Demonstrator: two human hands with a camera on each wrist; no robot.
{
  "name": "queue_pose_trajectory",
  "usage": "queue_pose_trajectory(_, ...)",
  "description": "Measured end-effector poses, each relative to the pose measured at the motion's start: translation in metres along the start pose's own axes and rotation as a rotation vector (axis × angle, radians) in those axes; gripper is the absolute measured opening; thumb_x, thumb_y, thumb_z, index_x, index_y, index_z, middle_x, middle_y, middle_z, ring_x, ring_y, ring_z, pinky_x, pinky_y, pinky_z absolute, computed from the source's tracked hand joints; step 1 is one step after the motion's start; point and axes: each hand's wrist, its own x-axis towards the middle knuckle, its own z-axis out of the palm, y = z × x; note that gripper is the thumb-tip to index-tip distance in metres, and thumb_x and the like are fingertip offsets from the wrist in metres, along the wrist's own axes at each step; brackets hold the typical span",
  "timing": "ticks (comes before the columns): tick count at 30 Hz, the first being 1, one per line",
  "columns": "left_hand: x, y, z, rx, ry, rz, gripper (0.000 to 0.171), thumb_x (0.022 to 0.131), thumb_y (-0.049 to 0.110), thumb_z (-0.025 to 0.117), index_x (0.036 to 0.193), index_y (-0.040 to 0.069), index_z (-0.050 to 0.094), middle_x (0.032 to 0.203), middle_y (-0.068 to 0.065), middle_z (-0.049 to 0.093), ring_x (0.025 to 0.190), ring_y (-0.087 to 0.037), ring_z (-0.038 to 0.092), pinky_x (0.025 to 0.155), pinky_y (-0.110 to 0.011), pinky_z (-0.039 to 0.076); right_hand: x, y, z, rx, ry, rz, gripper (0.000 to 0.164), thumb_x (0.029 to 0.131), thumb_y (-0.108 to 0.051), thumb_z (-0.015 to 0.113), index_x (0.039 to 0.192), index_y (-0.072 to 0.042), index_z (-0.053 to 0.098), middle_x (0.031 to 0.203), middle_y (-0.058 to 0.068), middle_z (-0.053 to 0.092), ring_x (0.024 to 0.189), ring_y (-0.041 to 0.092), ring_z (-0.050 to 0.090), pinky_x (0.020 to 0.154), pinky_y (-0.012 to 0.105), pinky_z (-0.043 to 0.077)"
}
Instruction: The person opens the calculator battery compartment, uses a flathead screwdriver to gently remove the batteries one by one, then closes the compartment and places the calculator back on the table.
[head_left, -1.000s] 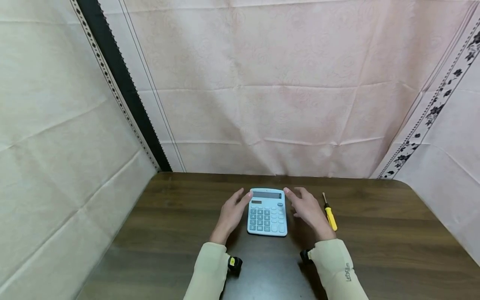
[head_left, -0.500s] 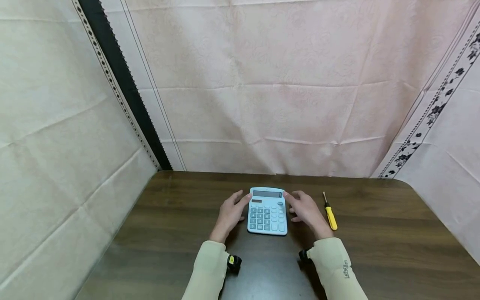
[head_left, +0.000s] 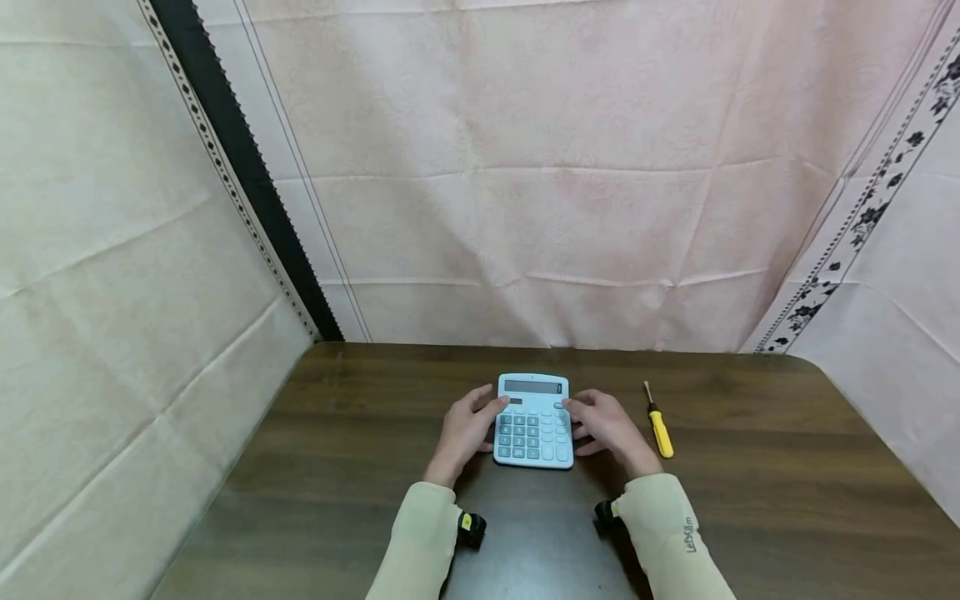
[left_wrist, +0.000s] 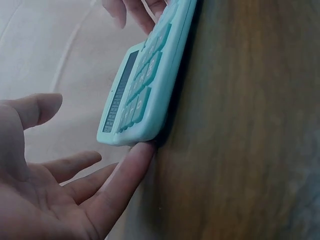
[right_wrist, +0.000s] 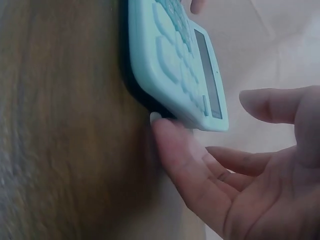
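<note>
Now the left hand and right hand sit lower along the calculator, each grip spread. Fingertips seem to touch its edges, leaving it flanked, unpinched.

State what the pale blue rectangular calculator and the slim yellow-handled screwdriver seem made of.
The pale blue rectangular calculator looks like satin plastic: smooth, rounded edges, soft sheen. The slim yellow-handled screwdriver likely has a plastic handle, evenly coloured, finish unclear, and a metal shaft, thin and pale.
</note>
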Motion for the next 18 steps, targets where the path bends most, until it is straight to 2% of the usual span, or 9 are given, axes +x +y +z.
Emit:
queue_pose_trajectory(4,0.0004,-0.0006,0.0005,-0.022,0.016,-0.004,0.062,0.106,0.043,0.066,0.155,0.008,0.055,0.151,-0.015,0.058,0.116,-0.027,0.066,0.070,-0.036,0.063,0.0017,0.0016,0.0032,0.000,-0.003,0.011,0.057,0.111,-0.031,0.058,0.149,0.009,0.047,0.125,0.026,0.062,0.099,0.033,0.068,0.073,0.044,0.065)
queue_pose_trajectory(8,-0.0001,-0.0002,0.0001,-0.049,0.030,-0.011,0.054,0.106,0.039,0.067,0.149,0.007,0.061,0.140,-0.013,0.065,0.110,-0.025,0.068,0.069,-0.035,0.063,0.0023,0.0026,0.0054,-0.006,0.005,0.015,0.054,0.110,-0.028,0.058,0.148,0.009,0.048,0.122,0.025,0.062,0.098,0.033,0.067,0.071,0.043,0.065)
queue_pose_trajectory(12,-0.0008,0.0005,-0.0002,-0.103,0.045,-0.038,0.043,0.106,0.032,0.067,0.139,0.005,0.069,0.124,-0.012,0.070,0.104,-0.025,0.069,0.067,-0.034,0.063,0.0019,0.0032,0.0071,-0.012,0.006,0.009,0.050,0.110,-0.023,0.056,0.148,0.010,0.049,0.121,0.025,0.062,0.098,0.034,0.065,0.072,0.043,0.065)
queue_pose_trajectory(18,-0.0021,-0.0004,-0.0016,-0.169,0.044,-0.072,0.033,0.106,0.024,0.066,0.129,0.002,0.074,0.116,-0.012,0.072,0.100,-0.024,0.070,0.066,-0.034,0.064,0.0033,0.0037,0.0091,-0.012,0.010,0.005,0.048,0.107,-0.014,0.051,0.149,0.009,0.050,0.123,0.025,0.061,0.098,0.035,0.063,0.074,0.043,0.064)
